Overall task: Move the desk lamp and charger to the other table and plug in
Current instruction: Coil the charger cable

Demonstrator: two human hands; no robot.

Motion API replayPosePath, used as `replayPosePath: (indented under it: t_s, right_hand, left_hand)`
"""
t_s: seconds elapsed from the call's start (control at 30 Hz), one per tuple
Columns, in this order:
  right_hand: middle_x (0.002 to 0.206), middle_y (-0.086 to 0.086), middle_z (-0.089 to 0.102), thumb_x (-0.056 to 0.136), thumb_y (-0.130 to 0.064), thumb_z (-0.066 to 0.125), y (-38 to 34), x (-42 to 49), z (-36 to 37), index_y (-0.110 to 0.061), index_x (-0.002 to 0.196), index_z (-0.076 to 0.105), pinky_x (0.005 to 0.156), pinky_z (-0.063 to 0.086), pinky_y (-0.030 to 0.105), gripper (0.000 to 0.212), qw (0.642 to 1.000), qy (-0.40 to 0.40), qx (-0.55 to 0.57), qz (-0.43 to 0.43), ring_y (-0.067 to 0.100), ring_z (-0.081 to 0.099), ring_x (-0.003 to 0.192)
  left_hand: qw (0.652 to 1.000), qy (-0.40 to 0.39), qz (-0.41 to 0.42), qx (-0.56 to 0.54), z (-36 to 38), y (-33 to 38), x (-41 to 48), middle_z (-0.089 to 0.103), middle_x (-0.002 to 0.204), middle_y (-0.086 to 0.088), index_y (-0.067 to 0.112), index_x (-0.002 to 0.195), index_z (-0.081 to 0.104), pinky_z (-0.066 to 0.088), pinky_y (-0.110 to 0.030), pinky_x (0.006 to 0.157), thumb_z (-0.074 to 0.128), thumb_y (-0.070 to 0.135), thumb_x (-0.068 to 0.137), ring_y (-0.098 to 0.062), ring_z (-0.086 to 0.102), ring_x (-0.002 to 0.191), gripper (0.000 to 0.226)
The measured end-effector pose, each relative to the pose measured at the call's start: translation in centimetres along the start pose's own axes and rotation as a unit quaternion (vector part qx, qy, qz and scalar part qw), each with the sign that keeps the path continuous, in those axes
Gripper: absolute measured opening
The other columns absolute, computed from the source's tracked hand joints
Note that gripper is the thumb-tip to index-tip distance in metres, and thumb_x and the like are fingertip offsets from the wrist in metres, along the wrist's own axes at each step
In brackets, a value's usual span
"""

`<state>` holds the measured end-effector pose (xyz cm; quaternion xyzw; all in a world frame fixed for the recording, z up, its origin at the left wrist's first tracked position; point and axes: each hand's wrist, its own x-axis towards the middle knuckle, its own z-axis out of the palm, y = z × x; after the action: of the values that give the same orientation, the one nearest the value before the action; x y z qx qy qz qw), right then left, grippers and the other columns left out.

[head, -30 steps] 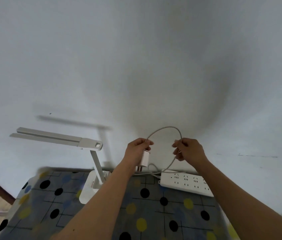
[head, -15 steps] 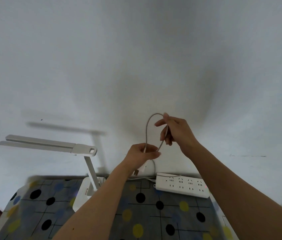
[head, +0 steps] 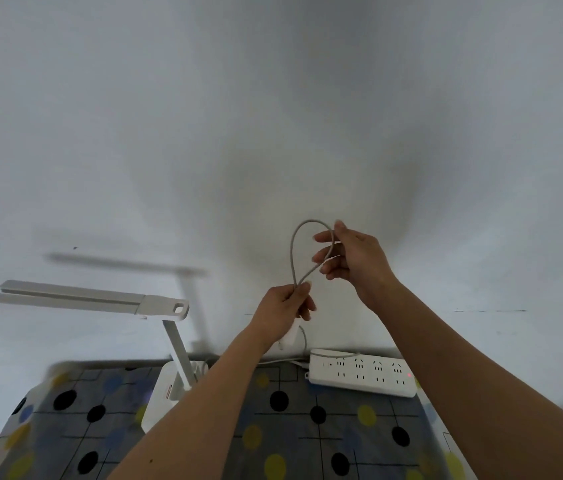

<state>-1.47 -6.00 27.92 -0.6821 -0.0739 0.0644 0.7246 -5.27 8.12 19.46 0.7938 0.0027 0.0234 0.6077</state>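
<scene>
1. The table (head: 342,431), under a dotted cloth, carries the power strip (head: 359,375) at its far edge, near the wall.
2. The desk lamp (head: 155,306) stands on the table left of the power strip, well apart from it. I judge it top-heavy because of the long head, so I would take it low on the stem or by the base.
3. The left hand (head: 283,306) is in the air above the power strip's left end, fingers curled round the charger (head: 290,336), which shows under the palm.
4. The right hand (head: 352,258), higher above the power strip, pinches the cable (head: 293,251) between thumb and fingers.
5. The charger looks light, hard and smooth; I would hold its body, not the wire.
6. The cable is soft and makes a loop between both hands; it will bend, so I would gather it first.
</scene>
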Motion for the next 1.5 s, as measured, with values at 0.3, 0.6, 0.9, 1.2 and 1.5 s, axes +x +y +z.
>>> replayPosePath:
  t_s: [0.3,0.6,0.9,1.2,1.5]
  right_hand:
    - [0.089,0.012,0.071,0.094,-0.01,0.051,5.1,0.2,-2.0,-0.006,0.103,0.069,0.053,0.052,0.025,0.02,0.987,-0.002,-0.139,0.084,0.019,0.065,0.059]
    - [0.123,0.0,0.054,0.081,-0.007,0.065,11.3,-0.7,-1.0,-0.024,0.121,0.059,0.059,0.057,0.024,0.045,0.9,-0.22,-0.358,0.12,0.016,0.062,0.087]
    - [0.118,0.006,0.058,0.089,-0.023,0.058,12.8,-1.1,-1.0,-0.021,0.094,0.055,0.063,0.053,0.027,0.006,0.881,-0.225,-0.404,0.096,0.027,0.063,0.094]
    - [0.09,0.007,0.067,0.095,-0.04,0.049,13.5,-1.0,-5.0,-0.012,0.092,0.06,0.079,0.055,0.04,0.03,0.886,-0.058,-0.453,0.078,0.024,0.063,0.08]
    - [0.055,-0.004,0.067,0.088,-0.034,0.062,8.2,0.2,-3.1,-0.018,0.074,0.065,0.057,0.052,0.029,0.022,0.94,0.027,-0.34,-0.028,0.006,0.06,0.048]
  left_hand:
    - [0.995,0.002,-0.056,-0.077,-0.3,0.6,0.1,0.059,0.057,-0.002,0.013,0.068,0.062,0.053,-0.032,0.069,0.045,0.04,0.098,-0.014,0.061,0.058,0.043]
    - [0.99,-0.027,-0.024,-0.136,0.2,3.7,-0.2,0.053,0.047,-0.004,0.016,0.056,0.063,0.045,-0.023,0.046,0.046,0.038,0.097,-0.017,0.049,0.044,0.049]
    - [0.985,-0.046,0.003,-0.165,-0.5,4.6,-0.3,0.053,0.048,-0.003,0.015,0.059,0.063,0.046,-0.027,0.05,0.045,0.037,0.098,-0.018,0.05,0.046,0.048]
    - [0.999,-0.028,0.01,-0.017,-2.0,2.6,-0.9,0.064,0.064,0.001,0.011,0.075,0.069,0.047,-0.025,0.049,0.071,0.027,0.083,-0.011,0.049,0.045,0.018]
    - [0.998,0.02,-0.029,0.047,-0.9,0.0,-1.1,0.069,0.102,0.005,0.021,0.109,0.065,0.045,-0.013,0.048,0.072,0.031,0.08,0.002,0.057,0.048,0.031]
